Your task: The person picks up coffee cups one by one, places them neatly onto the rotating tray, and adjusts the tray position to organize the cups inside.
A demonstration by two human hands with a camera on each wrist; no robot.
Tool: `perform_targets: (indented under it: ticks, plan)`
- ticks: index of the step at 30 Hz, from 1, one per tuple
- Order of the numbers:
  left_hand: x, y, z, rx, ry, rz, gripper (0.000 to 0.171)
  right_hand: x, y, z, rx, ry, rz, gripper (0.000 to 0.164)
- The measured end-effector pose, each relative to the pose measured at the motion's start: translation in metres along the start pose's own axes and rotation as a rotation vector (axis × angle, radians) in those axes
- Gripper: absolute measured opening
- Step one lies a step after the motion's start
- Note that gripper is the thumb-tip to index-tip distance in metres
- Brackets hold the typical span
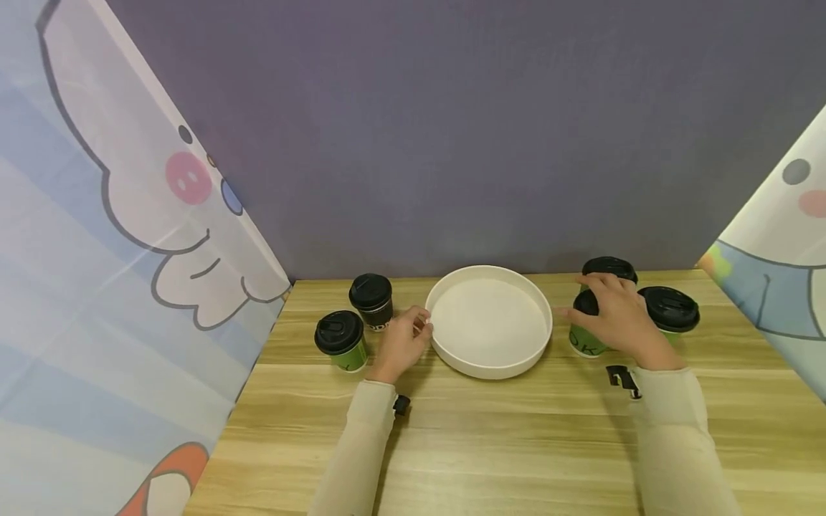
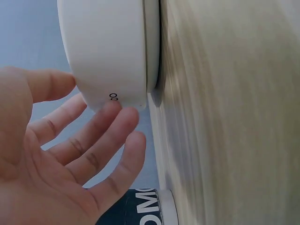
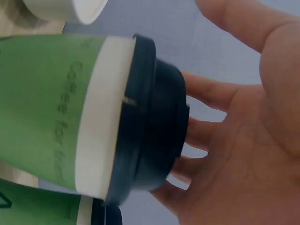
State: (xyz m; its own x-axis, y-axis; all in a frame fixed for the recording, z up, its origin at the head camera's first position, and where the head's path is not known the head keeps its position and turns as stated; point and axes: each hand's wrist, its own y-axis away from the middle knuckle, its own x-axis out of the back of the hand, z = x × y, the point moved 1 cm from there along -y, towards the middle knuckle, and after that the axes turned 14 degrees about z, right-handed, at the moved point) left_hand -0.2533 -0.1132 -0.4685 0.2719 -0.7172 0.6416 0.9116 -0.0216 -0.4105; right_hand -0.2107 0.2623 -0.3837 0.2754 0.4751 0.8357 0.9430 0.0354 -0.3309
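My left hand [image 1: 403, 342] is at the left rim of a round white tray [image 1: 490, 373]. In the left wrist view, the thumb meets the tray's upper edge while curled fingertips [image 2: 129, 115] touch its outer wall. On the right, my right hand [image 1: 622, 315] hovers over a green paper cup [image 1: 586, 341] with a black lid [image 3: 154, 122]. Its thumb stands well apart from the fingers, which reach past the far side of the lid in the right wrist view. Two more black-lidded cups, one behind [image 1: 609, 268] and one to the right [image 1: 671, 309], stand close by.
Left of the tray stand a black cup [image 1: 374, 297] and a green cup [image 1: 342, 340], both with black lids. A grey wall [image 1: 477, 143] rises behind the wooden table [image 1: 490, 444]. Printed cartoon curtains [image 1: 129, 287] hang at both sides.
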Motion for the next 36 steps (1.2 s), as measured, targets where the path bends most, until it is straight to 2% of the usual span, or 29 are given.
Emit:
perform_targets:
  ticks: [4,9,14,19,26,36]
  plan:
    - [-0.001,0.002,0.001,0.024,0.016,-0.04,0.024,0.005,0.0,0.006,-0.017,0.033,-0.058,0.089]
    - [0.001,0.003,-0.002,0.044,0.041,-0.125,0.031,0.009,0.0,0.01,-0.016,0.057,-0.119,0.088]
    - [0.005,0.002,-0.005,0.097,0.112,-0.199,0.037,0.011,-0.002,0.013,-0.031,0.049,-0.157,0.085]
    - [0.004,0.003,-0.007,0.131,0.14,-0.27,0.043,0.009,0.001,0.016,-0.056,0.029,-0.19,0.085]
    - [0.003,0.001,-0.009,0.137,0.136,-0.294,0.047,0.008,-0.001,0.015,-0.053,0.008,-0.188,0.086]
    - [0.004,0.002,-0.007,0.169,0.17,-0.327,0.051,0.009,0.001,0.011,-0.043,0.039,-0.172,0.086]
